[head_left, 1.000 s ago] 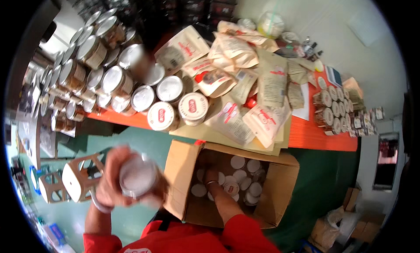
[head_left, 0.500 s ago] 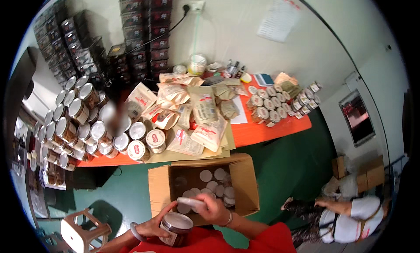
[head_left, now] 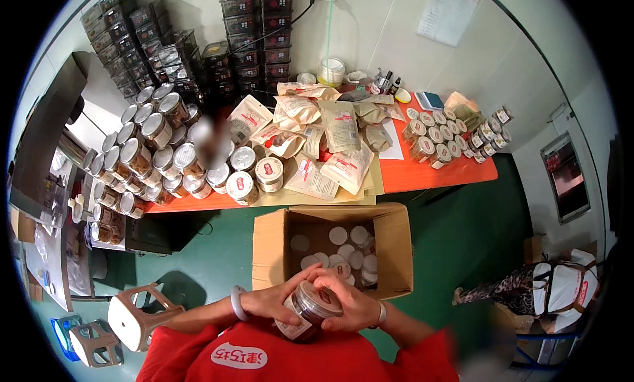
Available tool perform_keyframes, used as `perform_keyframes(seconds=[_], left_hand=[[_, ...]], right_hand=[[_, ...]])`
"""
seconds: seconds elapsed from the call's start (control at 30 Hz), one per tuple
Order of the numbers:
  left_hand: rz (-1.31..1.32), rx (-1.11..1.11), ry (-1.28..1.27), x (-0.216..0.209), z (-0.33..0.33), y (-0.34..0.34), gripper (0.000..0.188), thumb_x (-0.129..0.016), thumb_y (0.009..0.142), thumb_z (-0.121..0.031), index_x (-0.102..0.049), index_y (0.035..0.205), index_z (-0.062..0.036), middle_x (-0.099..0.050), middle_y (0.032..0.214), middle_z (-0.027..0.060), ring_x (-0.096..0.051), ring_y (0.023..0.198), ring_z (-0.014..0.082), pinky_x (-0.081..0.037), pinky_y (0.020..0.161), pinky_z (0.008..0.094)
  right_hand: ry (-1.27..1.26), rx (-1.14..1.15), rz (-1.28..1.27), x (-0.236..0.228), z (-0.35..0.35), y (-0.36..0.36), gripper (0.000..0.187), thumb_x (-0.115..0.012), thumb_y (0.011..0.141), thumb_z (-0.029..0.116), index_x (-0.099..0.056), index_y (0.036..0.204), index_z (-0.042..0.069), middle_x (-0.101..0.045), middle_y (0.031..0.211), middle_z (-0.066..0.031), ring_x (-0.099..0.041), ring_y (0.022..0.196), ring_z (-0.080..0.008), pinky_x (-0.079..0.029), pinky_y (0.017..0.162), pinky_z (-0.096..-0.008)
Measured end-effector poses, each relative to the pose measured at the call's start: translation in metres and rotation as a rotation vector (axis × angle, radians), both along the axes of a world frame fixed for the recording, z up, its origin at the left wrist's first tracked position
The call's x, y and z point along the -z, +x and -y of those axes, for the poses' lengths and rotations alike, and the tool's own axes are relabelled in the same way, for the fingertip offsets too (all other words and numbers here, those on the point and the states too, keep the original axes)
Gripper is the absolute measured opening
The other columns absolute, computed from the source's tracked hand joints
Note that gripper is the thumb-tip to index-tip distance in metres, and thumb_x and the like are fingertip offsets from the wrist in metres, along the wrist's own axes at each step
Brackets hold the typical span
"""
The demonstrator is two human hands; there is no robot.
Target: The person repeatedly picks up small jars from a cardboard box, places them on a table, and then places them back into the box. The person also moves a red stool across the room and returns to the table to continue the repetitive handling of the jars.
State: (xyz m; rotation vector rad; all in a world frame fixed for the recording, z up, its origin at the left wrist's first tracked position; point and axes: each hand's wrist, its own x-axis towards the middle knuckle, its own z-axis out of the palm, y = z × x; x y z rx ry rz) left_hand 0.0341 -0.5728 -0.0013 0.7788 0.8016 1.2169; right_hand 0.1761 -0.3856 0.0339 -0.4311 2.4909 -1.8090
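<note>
A clear jar (head_left: 300,325) with dark contents and a pale side label is held tilted close to my red shirt. On its top sits a round lid (head_left: 318,299) with a reddish mark, partly covered by fingers. My left hand (head_left: 279,301) grips the jar from the left, its fingers reaching over the rim. From the other side my right hand (head_left: 355,305) wraps around the jar and lid. Just beyond my hands stands an open cardboard box (head_left: 269,248), with several round white lids (head_left: 338,236) lying loose inside it.
Behind the box, an orange table (head_left: 428,176) carries paper pouches (head_left: 340,125), many lidded jars (head_left: 135,155) on the left and smaller jars (head_left: 422,147) on the right. Stools (head_left: 140,314) stand at lower left. Another person (head_left: 561,286) is at the far right.
My right hand held a white lid above the jar; now a lid is on the jar and both hands clasp it. The view has shifted, so the table and box appear further right.
</note>
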Motion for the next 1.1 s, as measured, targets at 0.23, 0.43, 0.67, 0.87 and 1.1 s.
perform_keyframes(seconds=[0.23,0.43,0.67,0.87,1.1], left_hand=[[0.103,0.011,-0.041,0.013,0.012,0.004,0.121,-0.077,0.069,-0.042,0.007,0.149,-0.0074,-0.02,0.15,0.0152,-0.024,0.138,0.022,-0.024,0.111,0.0355],[0.36,0.06,-0.188,0.036,0.033,0.014,0.098,-0.077,0.068,-0.047,-0.03,0.141,-0.0017,-0.051,0.131,0.0135,-0.05,0.119,0.0207,-0.042,0.098,0.034],[1.06,-0.023,-0.065,0.054,0.022,0.036,0.073,-0.061,0.082,-0.047,-0.043,0.136,-0.0019,-0.057,0.127,0.0141,-0.057,0.114,0.0249,-0.043,0.099,0.0365],[0.5,-0.062,-0.111,0.002,0.016,0.004,0.073,-0.064,0.08,-0.047,-0.044,0.132,0.0006,-0.059,0.122,0.0125,-0.06,0.107,0.021,-0.046,0.094,0.0338],[0.578,-0.09,-0.123,-0.006,0.024,0.013,0.072,-0.07,0.078,-0.038,-0.043,0.131,0.0009,-0.06,0.116,0.0097,-0.06,0.101,0.0164,-0.048,0.088,0.0306]], right_hand=[[-0.197,-0.105,-0.147,-0.003,0.004,-0.011,0.067,-0.057,0.089,0.042,-0.039,0.138,-0.001,-0.035,0.135,-0.0215,-0.038,0.123,-0.0347,-0.029,0.105,-0.0431],[-0.183,-0.115,-0.212,0.006,0.004,-0.011,0.068,-0.053,0.09,0.046,-0.04,0.137,-0.001,-0.032,0.138,-0.0276,-0.04,0.122,-0.0369,-0.031,0.103,-0.0441],[-0.242,-0.127,-0.408,0.011,-0.003,-0.033,0.071,-0.05,0.09,0.053,-0.043,0.135,-0.001,-0.035,0.136,-0.029,-0.042,0.119,-0.0389,-0.032,0.102,-0.0459],[-0.118,-0.044,-0.247,0.0,-0.007,-0.031,0.072,-0.047,0.092,0.05,-0.035,0.137,-0.005,-0.038,0.136,-0.023,-0.039,0.125,-0.0336,-0.03,0.105,-0.0415],[-0.268,-0.001,0.263,-0.048,0.009,-0.031,0.055,-0.051,0.095,0.039,-0.04,0.134,0.002,-0.053,0.118,-0.0183,-0.052,0.106,-0.0247,-0.041,0.092,-0.037]])
